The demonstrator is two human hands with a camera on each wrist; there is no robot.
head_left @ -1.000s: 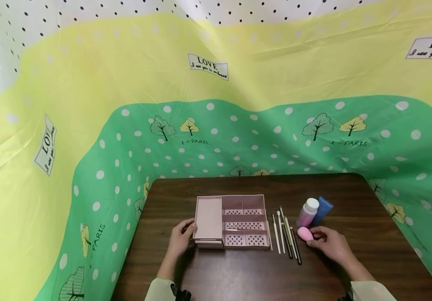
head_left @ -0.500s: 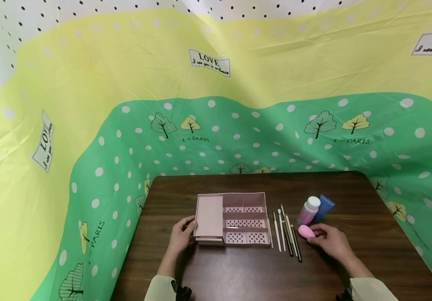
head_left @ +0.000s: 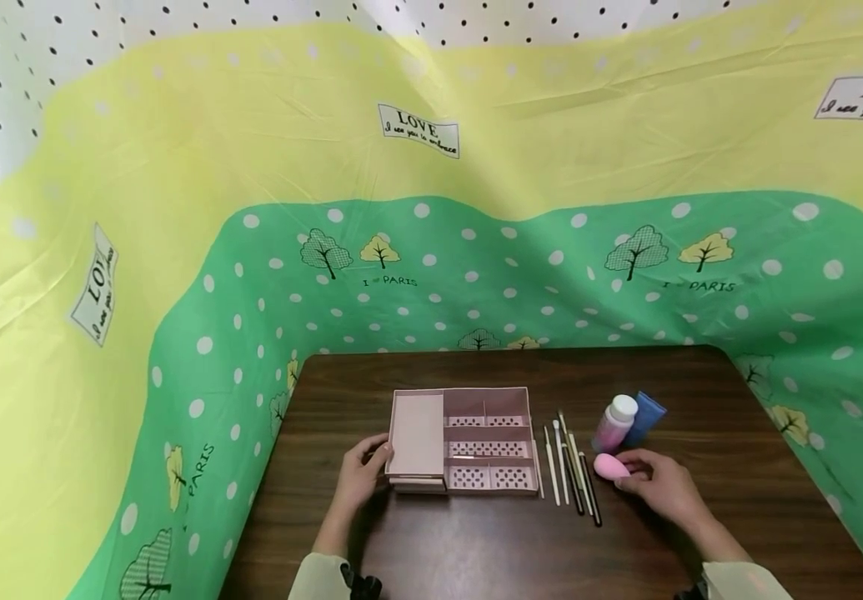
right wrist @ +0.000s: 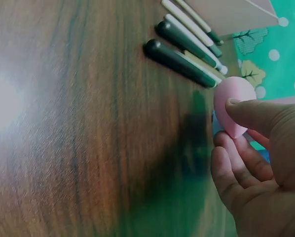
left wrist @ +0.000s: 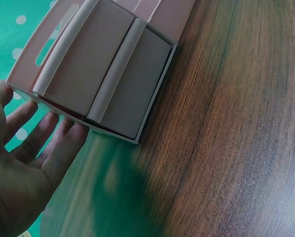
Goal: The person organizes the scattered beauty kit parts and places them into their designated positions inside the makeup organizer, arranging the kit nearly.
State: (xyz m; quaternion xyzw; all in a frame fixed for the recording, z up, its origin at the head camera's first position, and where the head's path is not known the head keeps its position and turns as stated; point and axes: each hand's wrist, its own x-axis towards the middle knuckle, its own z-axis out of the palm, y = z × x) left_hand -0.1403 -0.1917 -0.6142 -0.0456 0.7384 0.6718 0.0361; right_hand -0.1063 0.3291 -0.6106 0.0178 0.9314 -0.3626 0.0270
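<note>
The right hand (head_left: pixel 661 485) pinches the pink sponge (head_left: pixel 609 467), tip palmward; the left hand (head_left: pixel 359 475), fingers extended, touches the organizer (head_left: pixel 416 437).

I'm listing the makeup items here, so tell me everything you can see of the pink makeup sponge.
The pink makeup sponge is egg-shaped, with one broad rounded end and one narrower end, smooth and matte like soft foam. The right hand pinches it, the thumb overlapping its face and fingertips by its narrow end in the right wrist view. In the head view it sits right of the makeup brushes, just nearer than the white-capped bottle. Whether it touches the table is unclear.
</note>
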